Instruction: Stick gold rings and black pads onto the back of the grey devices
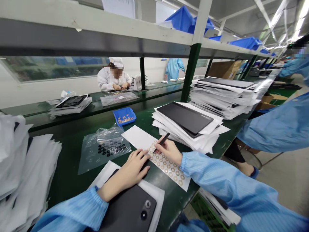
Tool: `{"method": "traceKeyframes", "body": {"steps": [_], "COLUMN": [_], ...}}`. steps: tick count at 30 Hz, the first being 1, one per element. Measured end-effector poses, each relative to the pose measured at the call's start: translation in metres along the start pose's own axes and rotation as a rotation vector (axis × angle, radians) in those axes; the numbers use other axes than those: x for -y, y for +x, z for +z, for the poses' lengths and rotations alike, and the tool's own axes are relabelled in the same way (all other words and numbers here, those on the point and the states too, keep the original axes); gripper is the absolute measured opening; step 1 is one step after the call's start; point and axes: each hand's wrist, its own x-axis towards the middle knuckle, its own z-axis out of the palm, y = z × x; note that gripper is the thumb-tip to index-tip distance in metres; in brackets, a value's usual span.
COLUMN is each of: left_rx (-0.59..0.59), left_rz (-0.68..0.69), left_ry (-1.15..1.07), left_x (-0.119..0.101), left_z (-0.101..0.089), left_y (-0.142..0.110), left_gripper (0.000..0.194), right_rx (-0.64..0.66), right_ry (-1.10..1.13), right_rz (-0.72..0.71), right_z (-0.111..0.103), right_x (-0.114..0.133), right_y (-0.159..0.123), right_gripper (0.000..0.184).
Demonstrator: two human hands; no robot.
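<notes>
My right hand (170,150) pinches black tweezers (162,141), their tip down at a white sheet (137,133) with rows of small tan rings. My left hand (135,167) lies with its fingers spread, fingertips at the sheet's left edge. Below that hand is a dark grey tablet back (130,209) with two round camera spots, one ringed in grey; it rests on white wrapping. Left of the sheet lies a clear plastic bag (89,158) with several black rings (108,149) on or in it. A blue tray (124,116) beyond holds small gold-coloured parts.
Stacks of wrapped tablets (184,117) stand at the right, with a taller stack (222,96) behind. White sleeves (38,174) pile up at the left. A shelf (96,35) on green posts crosses overhead. A person in white (113,77) works opposite; a blue sleeve (277,125) reaches in at right.
</notes>
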Motion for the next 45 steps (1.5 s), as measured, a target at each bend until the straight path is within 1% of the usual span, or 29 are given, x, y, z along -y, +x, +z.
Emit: {"method": "traceKeyframes", "body": {"steps": [6,9,12,15,19,22,26,35,38,40,42,44,45], "left_rx": [0.026,0.021,0.018,0.009,-0.001,-0.007,-0.023,-0.016,-0.019,-0.013,0.000,0.012,0.014], "left_rz": [0.048,0.057,0.060,0.036,-0.006,-0.021,-0.054,-0.061,-0.060,-0.058,-0.055,-0.052,-0.050], "left_ry": [-0.042,-0.042,-0.036,-0.019,0.003,0.000,-0.003,0.033,0.043,0.042,0.035,0.024,0.016], "left_x": [-0.005,-0.005,-0.006,-0.007,-0.009,-0.007,-0.006,-0.006,-0.006,-0.006,-0.005,-0.003,-0.002], "left_z": [-0.007,-0.007,-0.007,-0.008,-0.008,-0.005,-0.002,-0.004,-0.006,-0.006,-0.005,-0.003,-0.003], "left_y": [0.001,0.002,0.002,0.002,0.001,0.001,0.001,0.002,0.003,0.003,0.003,0.004,0.005], "left_gripper": [0.034,0.034,0.034,0.032,0.033,0.034,0.033,0.034,0.035,0.036,0.037,0.038,0.038], "right_rx": [-0.020,-0.026,-0.036,-0.021,-0.042,-0.069,-0.065,-0.057,-0.057,-0.068,-0.051,0.030,0.076], "right_ry": [-0.156,-0.197,-0.211,-0.213,-0.228,-0.260,-0.295,-0.250,-0.193,-0.143,-0.085,-0.019,0.007], "right_rz": [-0.078,-0.088,-0.074,-0.047,-0.048,-0.074,-0.086,-0.097,-0.104,-0.102,-0.102,-0.094,-0.060], "right_z": [-0.002,-0.003,-0.002,0.001,0.011,0.016,0.015,0.017,0.015,0.011,0.007,0.005,0.006], "right_x": [0.008,0.008,0.008,0.009,0.009,0.007,0.005,0.003,0.009,0.021,0.036,0.051,0.056], "right_y": [-0.006,-0.007,0.001,0.016,0.031,0.030,0.027,0.029,0.030,0.024,0.008,-0.016,-0.031], "right_gripper": [0.022,0.023,0.030,0.038,0.039,0.039,0.039,0.040,0.044,0.047,0.048,0.045,0.042]}}
